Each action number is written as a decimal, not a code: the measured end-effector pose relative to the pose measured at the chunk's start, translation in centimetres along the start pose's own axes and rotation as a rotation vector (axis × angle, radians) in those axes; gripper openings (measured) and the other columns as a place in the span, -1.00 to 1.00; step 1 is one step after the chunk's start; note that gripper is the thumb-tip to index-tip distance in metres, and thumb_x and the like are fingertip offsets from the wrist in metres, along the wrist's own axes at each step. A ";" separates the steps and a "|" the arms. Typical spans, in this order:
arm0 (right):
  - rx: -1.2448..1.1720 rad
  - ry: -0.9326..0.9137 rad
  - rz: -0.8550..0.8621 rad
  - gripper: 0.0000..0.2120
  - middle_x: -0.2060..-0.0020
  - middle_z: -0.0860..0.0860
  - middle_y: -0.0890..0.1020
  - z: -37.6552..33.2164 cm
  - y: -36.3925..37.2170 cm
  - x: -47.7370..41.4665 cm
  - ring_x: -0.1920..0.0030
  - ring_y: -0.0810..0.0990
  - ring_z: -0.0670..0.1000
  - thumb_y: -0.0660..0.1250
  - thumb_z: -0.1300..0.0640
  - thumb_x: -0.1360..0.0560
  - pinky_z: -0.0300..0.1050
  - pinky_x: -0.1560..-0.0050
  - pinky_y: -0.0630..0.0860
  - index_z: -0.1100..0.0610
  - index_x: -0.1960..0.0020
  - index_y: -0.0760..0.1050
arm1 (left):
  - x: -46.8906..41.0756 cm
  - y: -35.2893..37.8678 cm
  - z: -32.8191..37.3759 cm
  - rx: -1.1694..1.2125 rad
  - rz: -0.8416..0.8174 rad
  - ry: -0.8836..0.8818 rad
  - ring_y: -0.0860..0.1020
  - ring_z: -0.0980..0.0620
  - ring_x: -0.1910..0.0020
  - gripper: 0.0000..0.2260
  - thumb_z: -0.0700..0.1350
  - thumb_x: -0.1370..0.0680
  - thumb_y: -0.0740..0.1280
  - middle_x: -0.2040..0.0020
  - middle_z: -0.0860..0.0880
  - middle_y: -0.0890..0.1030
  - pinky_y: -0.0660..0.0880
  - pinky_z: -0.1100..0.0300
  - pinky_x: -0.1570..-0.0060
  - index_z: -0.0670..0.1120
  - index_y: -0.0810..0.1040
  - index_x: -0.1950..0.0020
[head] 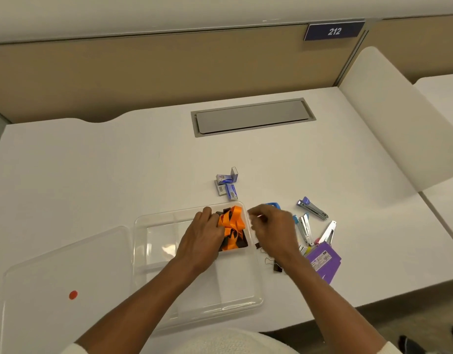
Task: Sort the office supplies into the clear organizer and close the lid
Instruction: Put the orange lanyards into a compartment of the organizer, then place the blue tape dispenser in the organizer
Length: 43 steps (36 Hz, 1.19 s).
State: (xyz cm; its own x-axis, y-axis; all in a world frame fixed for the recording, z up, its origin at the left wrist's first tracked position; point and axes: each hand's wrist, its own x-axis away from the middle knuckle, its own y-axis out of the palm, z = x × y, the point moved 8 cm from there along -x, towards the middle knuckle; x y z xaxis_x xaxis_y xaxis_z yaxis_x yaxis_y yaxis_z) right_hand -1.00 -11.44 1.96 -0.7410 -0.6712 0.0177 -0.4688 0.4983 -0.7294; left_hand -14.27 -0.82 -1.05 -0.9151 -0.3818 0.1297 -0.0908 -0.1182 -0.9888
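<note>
The clear organizer (pixel 154 267) lies open on the white desk, its lid (pixel 67 267) flat to its left. A bundle of orange and black lanyards (pixel 231 226) sits in the organizer's far right compartment. My left hand (pixel 202 236) presses on the bundle's left side, fingers curled against it. My right hand (pixel 274 228) hovers just right of the organizer's rim, fingers loosely curled; whether it holds something small is unclear. Staple boxes (pixel 226 183) lie beyond the organizer. Several staplers (pixel 312 208) and a purple pack (pixel 323 261) lie at the right, binder clips (pixel 276 267) beside my right wrist.
A grey cable hatch (pixel 251 117) is set into the desk at the back. A tan partition runs behind it, with a white divider (pixel 399 118) at the right. A red dot sticker (pixel 73 294) marks the lid. The desk's front edge is close to my body.
</note>
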 end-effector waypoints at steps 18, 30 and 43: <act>0.467 0.114 -0.166 -0.36 -0.20 0.12 0.58 6.8 1.6 -2.0 -0.14 0.60 0.17 0.46 -0.08 -0.50 0.02 0.04 0.57 0.04 -0.49 0.32 | -3.3 2.4 2.5 0.037 -0.196 0.187 0.57 -0.13 -0.12 -0.86 -0.21 -0.61 0.36 -0.14 -0.16 0.61 0.43 0.11 0.06 -0.16 0.64 -0.15; 0.240 0.158 0.069 -0.44 -0.05 0.05 0.61 2.7 -4.0 2.5 0.08 0.62 0.13 0.49 0.01 -0.40 0.02 0.11 0.61 -0.05 -0.37 0.44 | -2.0 -2.7 1.5 0.003 0.080 0.279 0.54 -0.11 0.03 -0.74 -0.23 -0.40 0.49 -0.08 -0.11 0.54 0.34 0.07 0.39 -0.12 0.55 -0.05; 0.133 0.125 -0.181 -0.41 -0.08 -0.13 0.61 -1.7 -0.1 11.1 0.05 0.61 -0.07 0.49 -0.18 -0.41 -0.11 0.02 0.64 -0.18 -0.39 0.40 | -4.0 0.8 2.1 0.041 -0.057 0.364 0.55 -0.06 -0.06 -0.88 -0.12 -0.54 0.42 -0.12 -0.09 0.61 0.54 0.08 0.03 -0.10 0.63 -0.06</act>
State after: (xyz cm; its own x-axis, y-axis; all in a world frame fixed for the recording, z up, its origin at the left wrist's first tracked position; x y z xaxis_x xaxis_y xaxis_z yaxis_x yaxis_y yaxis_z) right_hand -10.02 -18.02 3.42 -0.7083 -0.6658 0.2345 -0.5377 0.2937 -0.7903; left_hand -9.87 -1.26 -2.22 -0.9895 -0.0228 0.1427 -0.1368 -0.1692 -0.9760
